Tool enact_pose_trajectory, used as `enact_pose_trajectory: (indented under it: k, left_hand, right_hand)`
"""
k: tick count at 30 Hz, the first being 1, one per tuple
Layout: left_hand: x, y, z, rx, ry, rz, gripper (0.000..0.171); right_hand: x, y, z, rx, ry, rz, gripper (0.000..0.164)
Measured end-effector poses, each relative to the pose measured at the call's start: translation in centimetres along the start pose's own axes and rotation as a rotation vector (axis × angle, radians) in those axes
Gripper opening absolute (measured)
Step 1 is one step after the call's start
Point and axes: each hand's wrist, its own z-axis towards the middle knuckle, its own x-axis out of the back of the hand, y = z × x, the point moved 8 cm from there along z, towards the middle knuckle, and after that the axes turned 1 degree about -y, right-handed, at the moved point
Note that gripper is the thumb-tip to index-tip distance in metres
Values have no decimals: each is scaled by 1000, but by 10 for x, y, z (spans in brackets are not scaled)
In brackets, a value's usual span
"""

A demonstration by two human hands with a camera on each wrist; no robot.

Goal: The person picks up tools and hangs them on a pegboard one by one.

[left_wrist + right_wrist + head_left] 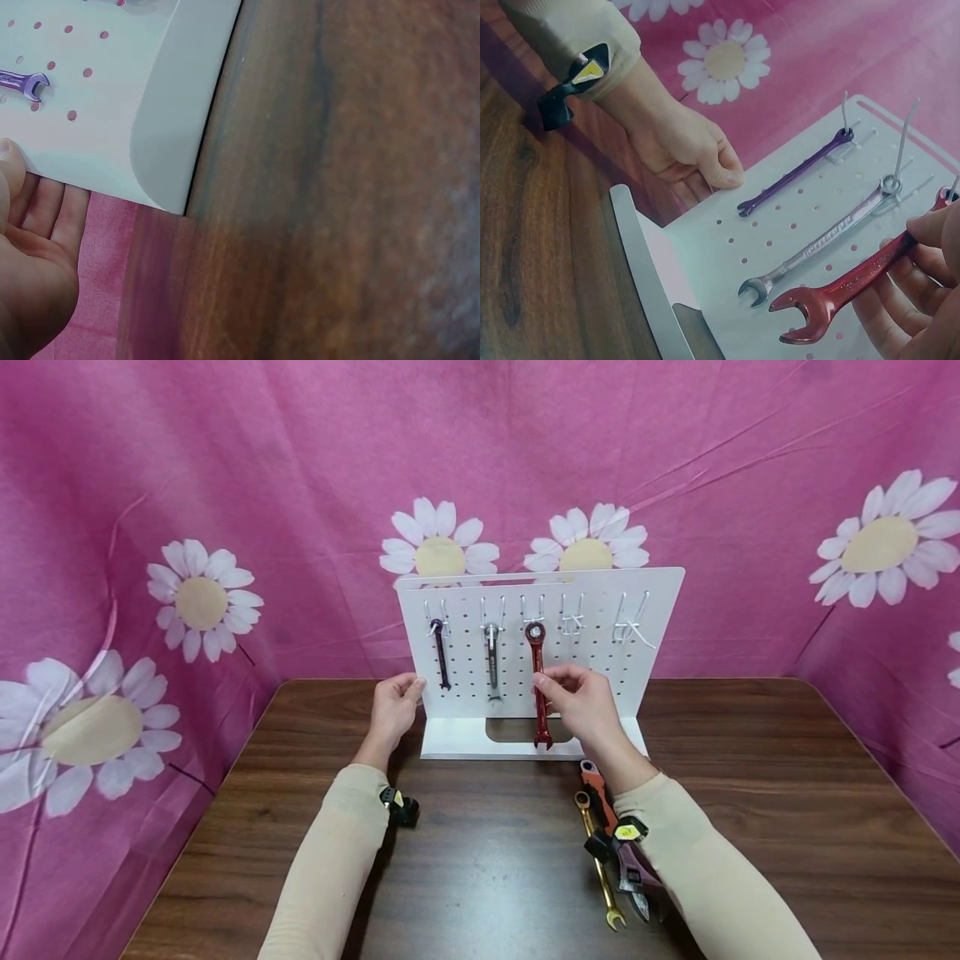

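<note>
My right hand (pixel 581 697) pinches a red combination wrench (pixel 539 693) by its shaft, upright before the white pegboard (pixel 465 681). The wrench's ring end overlaps the middle hook in the head view; its open jaw points down. With thumb and fingers, my left hand (pixel 395 703) grips the pegboard's left edge, the fingers passing behind the panel in the left wrist view. On the hooks left of the red one hang a purple wrench (pixel 795 176) and a silver wrench (pixel 829 232). Two hooks (pixel 573 614) on the right hold no tool.
Below my right forearm lie a gold wrench (pixel 600 860), an orange-and-black tool (pixel 596 789) and a purple-handled tool (pixel 636 868), partly covered by the sleeve. The wooden table (pixel 480 868) meets a pink flowered cloth (pixel 315 510) at the back and sides.
</note>
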Motion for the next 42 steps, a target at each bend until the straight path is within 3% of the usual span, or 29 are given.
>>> enact_pose_trajectory:
  k: [8,18,34,42]
  left_hand:
    - [-3,-1,-1,29,-18,15,23]
    - [-3,-1,0,15,-14,11,22]
    - [-3,-2,0,17,-6,4,22]
    - [-2,-1,0,21,-4,11,23]
  right_hand:
    - [0,12,16,-73,-2,21,34]
    - [-2,24,29,-148,-1,29,40]
    - [14,43,22,-63,59,198,35]
    - [38,50,6,-57,56,157,36]
